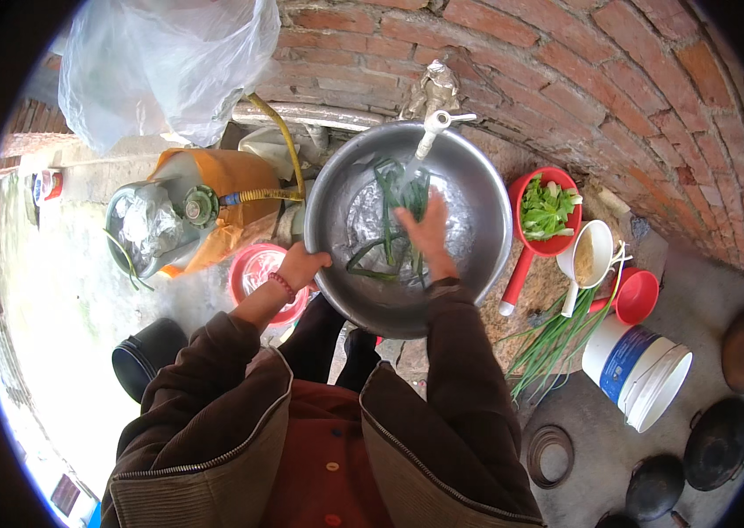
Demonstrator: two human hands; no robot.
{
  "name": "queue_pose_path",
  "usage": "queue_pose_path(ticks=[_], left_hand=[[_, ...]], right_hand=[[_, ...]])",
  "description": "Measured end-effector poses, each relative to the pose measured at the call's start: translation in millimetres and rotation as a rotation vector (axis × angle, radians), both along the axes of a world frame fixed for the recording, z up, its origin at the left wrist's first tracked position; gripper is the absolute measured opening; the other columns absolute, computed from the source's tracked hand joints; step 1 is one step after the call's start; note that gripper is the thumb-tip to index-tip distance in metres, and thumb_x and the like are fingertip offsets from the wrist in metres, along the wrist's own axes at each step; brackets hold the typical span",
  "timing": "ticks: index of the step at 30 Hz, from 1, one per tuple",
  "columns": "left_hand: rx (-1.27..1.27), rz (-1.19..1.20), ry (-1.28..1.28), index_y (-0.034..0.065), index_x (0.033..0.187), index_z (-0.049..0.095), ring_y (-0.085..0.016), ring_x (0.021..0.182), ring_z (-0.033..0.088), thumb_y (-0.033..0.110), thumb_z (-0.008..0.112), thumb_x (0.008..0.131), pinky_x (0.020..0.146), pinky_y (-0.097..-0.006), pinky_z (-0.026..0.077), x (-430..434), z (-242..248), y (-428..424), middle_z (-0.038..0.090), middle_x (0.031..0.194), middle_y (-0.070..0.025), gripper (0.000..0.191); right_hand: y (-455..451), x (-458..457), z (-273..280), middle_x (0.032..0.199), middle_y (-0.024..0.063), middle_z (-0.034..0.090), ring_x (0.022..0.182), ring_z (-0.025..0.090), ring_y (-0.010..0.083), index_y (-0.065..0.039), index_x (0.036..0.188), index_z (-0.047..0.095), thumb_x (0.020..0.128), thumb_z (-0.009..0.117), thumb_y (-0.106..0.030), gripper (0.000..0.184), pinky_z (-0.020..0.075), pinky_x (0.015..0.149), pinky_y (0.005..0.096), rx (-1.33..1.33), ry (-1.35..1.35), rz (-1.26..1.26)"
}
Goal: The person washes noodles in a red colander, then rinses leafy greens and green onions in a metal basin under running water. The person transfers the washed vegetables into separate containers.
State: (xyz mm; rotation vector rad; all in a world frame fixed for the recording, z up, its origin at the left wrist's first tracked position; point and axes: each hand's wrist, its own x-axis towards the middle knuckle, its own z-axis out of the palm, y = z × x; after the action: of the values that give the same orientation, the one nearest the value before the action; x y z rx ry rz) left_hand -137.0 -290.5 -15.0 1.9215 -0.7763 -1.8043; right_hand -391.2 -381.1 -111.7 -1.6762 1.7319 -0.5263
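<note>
A large metal basin (345,165) stands before me beneath a tap (436,125), with water running from it. My left hand (306,265) grips the basin's left rim; a red beaded bracelet (283,286) circles that wrist. Inside the basin, my right hand (430,234) has long green leaves (416,197), which look like scallion tops, between thumb and fingers, under the stream. Its fingertips are blurred. More green leaves (372,264) lie curled in the basin, left of that hand.
Right of the basin are a red dipper (521,280) of chopped greens, a white dipper (604,241), scallions (553,346), a small red dipper (642,297) and a white bucket (639,376). On the left stand a gas cylinder (177,171) and a pink basin (236,280). Behind rises a brick wall (543,72).
</note>
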Motion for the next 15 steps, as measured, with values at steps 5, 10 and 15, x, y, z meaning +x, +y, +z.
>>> queue_pose_path(ticks=[5,10,15], left_hand=[[0.052,-0.014,-0.006,-0.0045,0.098,0.059,-0.022,0.063,0.064,0.013,0.062,0.071,0.049,-0.0318,0.052,2,8,-4,0.063,0.079,-0.012,0.033],[-0.007,-0.004,-0.018,-0.0055,0.1,0.059,-0.022,0.064,0.064,0.013,0.062,0.072,0.05,-0.0317,0.053,6,6,-5,0.064,0.079,-0.0127,0.034],[0.013,-0.006,-0.031,-0.0071,0.093,0.061,-0.023,0.061,0.064,0.015,0.061,0.072,0.045,-0.0311,0.053,2,11,-11,0.064,0.076,-0.0145,0.03]], right_hand=[[52,56,25,0.147,0.0142,0.019,0.134,0.02,0.0364,-0.029,0.139,0.029,0.076,0.065,-0.043,0.073,0.0252,0.095,0.0656,0.039,0.388,0.518],[14,-13,-8,0.11,0.0168,0.05,0.096,0.053,0.0377,-0.013,0.122,0.047,0.084,0.053,-0.018,0.039,0.0463,0.076,0.0451,0.058,0.37,0.024],[40,6,-2,0.111,0.0188,0.046,0.099,0.054,0.037,-0.015,0.132,0.037,0.083,0.054,-0.021,0.052,0.0467,0.077,0.0442,0.12,0.421,0.531]])
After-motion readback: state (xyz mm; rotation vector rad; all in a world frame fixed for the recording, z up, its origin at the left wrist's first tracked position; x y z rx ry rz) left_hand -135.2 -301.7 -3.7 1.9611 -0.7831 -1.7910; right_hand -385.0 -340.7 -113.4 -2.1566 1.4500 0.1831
